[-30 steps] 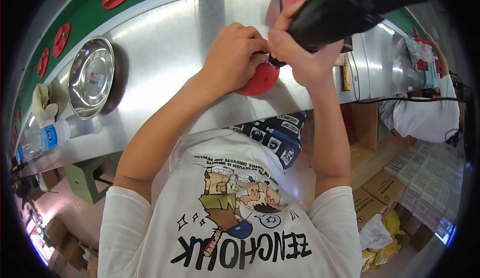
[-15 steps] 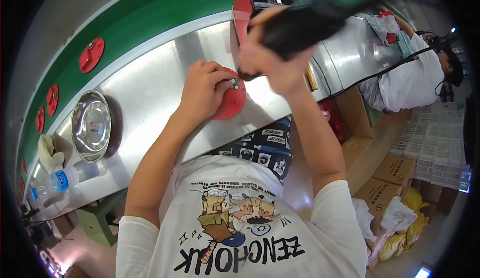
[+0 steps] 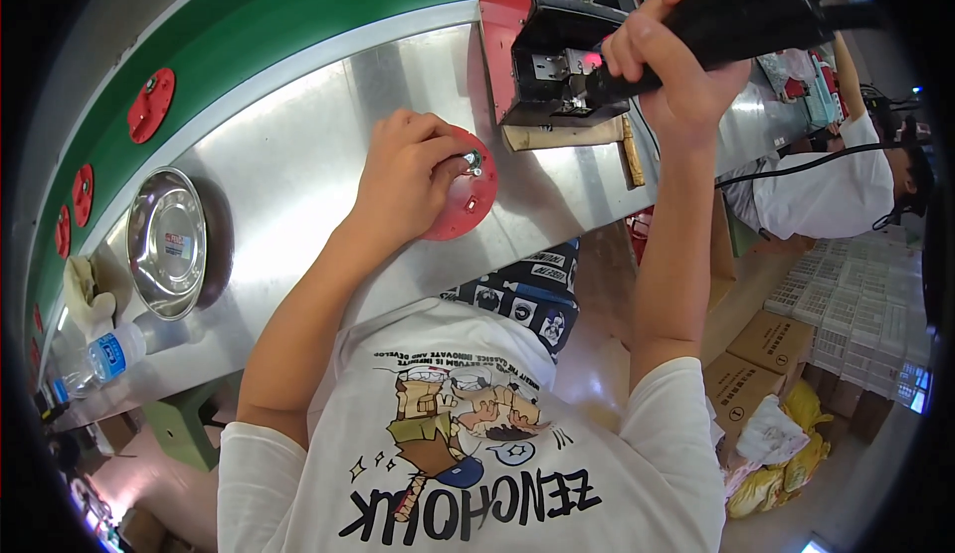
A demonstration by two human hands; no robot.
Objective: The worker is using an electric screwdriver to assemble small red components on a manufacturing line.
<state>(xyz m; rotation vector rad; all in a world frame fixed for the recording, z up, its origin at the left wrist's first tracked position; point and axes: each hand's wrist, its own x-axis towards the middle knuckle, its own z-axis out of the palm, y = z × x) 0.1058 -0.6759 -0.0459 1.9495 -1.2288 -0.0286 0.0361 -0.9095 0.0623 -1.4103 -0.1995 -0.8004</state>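
Observation:
My right hand (image 3: 686,76) grips a black electric screwdriver (image 3: 746,18), held slanting, its cord trailing off to the right. The nose of the screwdriver reaches into the front of a red-and-black screw feeder (image 3: 505,46), where a red light glows. Whether the bit touches a screw there is too small to tell. On the metal bench, my left hand (image 3: 403,175) rests over a round red plate (image 3: 463,217). Its thumb and fingers pinch a small shiny metal part (image 3: 474,162) on that plate; the fingers partly cover it.
Behind the bench (image 3: 298,105) runs a green belt (image 3: 249,51) carrying several red plates (image 3: 151,105). To the left are a steel bowl (image 3: 169,279), a glove (image 3: 88,294) and a water bottle (image 3: 114,354). A wooden-looking strip (image 3: 633,153) lies by the feeder. Another person (image 3: 826,185) sits at right.
My right hand has carried the screwdriver from beside the red plate up and right to the screw feeder. My left hand stays on the plate, still pinching the metal part.

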